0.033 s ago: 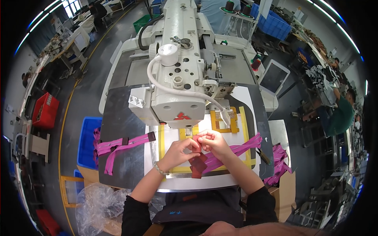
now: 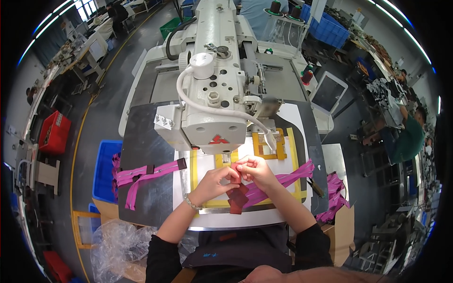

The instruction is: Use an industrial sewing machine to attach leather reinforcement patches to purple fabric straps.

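Both hands are raised under the head of a white industrial sewing machine (image 2: pixel 214 122). My left hand (image 2: pixel 218 181) grips reddish-brown rectangular pieces (image 2: pixel 237 198), several of which hang below it. My right hand (image 2: pixel 252 169) pinches the upper end of a reddish piece. Beneath them lie magenta zipper strips (image 2: pixel 292 178) on a white board with yellow tape (image 2: pixel 297 188). A yellow frame fitting (image 2: pixel 262 144) is just beyond my right hand. To the left, more magenta zippers with dark end tabs (image 2: pixel 137 174) lie on the dark tabletop.
A blue crate (image 2: pixel 106 174) and crumpled clear plastic (image 2: pixel 113 240) are at lower left. A cardboard box (image 2: pixel 342 240) and magenta bundle (image 2: pixel 332 193) sit at right. A red bin (image 2: pixel 54 132) is far left. A co-worker in green (image 2: pixel 408 137) works at right.
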{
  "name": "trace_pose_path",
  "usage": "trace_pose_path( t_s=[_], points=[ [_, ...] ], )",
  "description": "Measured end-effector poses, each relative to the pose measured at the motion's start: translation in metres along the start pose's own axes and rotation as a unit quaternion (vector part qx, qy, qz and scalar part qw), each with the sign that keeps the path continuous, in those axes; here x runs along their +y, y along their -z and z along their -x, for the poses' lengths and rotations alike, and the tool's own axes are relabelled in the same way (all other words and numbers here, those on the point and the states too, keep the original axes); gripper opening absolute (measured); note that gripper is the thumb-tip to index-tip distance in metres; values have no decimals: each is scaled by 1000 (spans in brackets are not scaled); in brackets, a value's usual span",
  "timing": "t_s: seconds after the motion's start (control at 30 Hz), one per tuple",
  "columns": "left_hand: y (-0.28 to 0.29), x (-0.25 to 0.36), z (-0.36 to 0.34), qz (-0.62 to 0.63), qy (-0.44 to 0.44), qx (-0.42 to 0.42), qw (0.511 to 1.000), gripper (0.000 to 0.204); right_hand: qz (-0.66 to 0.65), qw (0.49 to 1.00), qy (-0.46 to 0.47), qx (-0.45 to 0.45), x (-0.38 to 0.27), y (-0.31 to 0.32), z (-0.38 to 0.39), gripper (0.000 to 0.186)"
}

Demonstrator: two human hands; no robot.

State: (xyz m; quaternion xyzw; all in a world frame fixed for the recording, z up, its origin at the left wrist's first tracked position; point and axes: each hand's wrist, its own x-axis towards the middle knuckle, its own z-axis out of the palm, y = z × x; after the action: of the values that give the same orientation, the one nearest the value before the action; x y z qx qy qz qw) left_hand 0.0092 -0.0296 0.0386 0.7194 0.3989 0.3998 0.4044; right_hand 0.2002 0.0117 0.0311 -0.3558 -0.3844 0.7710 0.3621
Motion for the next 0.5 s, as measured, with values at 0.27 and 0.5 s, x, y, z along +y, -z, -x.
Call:
trace_pose_path(
  t_s=[0.27,0.5],
  points=[
    [11,-17,5,-102,-56,25,993,26,76,997,10,-18,1,5,-10,13],
    [16,-22,9,-79,-115,-53,989,24,95,992,-7,-86,4,13,-9,13]
  ],
)
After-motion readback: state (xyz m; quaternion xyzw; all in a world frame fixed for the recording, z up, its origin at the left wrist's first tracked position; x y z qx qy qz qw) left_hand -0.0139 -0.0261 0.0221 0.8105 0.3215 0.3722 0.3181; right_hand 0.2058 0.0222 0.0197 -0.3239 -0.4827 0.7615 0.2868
